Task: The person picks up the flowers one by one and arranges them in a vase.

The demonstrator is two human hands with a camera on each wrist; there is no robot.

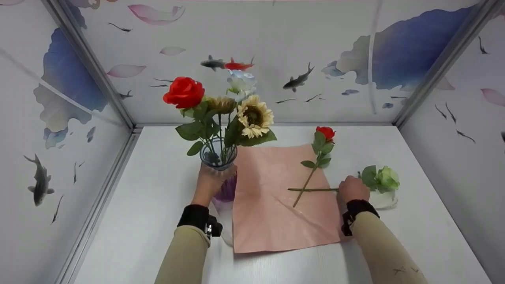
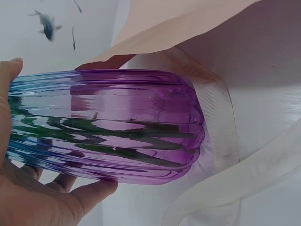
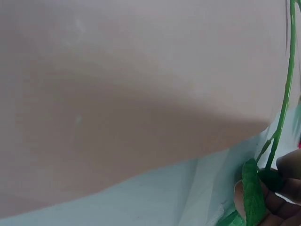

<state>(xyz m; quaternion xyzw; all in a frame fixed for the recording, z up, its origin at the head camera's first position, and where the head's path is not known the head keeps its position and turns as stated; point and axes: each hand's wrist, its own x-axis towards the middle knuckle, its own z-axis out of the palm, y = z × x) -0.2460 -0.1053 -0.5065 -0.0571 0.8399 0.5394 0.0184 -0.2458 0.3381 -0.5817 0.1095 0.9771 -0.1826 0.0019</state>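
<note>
My left hand [image 1: 211, 179] grips a ribbed glass vase [image 2: 136, 122], blue at the rim and purple at the base. The fingers curl round its side. Standing in the vase are a red rose [image 1: 184, 92], a cream sunflower [image 1: 255, 116], a pale blue flower [image 1: 241, 83] and a flower turned away; their stems show through the glass. At the right, my right hand [image 1: 354, 189] pinches the stem of a pale green rose [image 1: 388, 178], beside a leaf [image 3: 254, 193]. That stem [image 3: 286, 94] crosses the stem of another red rose [image 1: 326, 133] lying on the table.
A pink wrapping sheet [image 1: 272, 221] lies between the hands, partly under the crossed stems. Pale ribbon [image 2: 218, 117] runs by the vase's base, and a whitish piece [image 1: 384, 200] lies beside the right hand. Printed walls enclose the white table [image 1: 118, 244] at the back and sides.
</note>
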